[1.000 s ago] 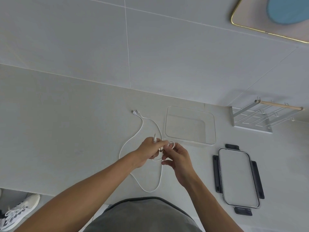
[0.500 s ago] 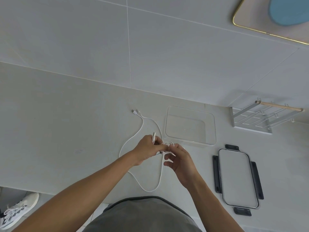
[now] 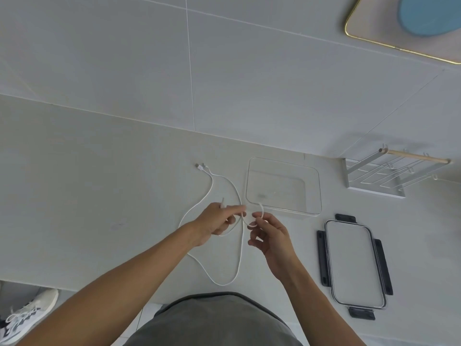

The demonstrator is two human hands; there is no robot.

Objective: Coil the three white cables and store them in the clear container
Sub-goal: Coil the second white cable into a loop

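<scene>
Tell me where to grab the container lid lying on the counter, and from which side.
Take the lid by the dark latch tabs on its two long edges, coming from above. It lies flat on the counter, so the clear panel offers no purchase, while the tabs stick out past the rim. Nothing crowds it.

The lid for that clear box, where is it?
The lid lies flat on the counter to the right, just in front of the clear box, beside the right hand.

My cable (image 3: 211, 188) is thin and white, its plugs lying together up by the wall, its slack looping toward my belly. One small loop arcs up between my fingers. My clear container (image 3: 309, 211) sits open, empty, just right.
</scene>
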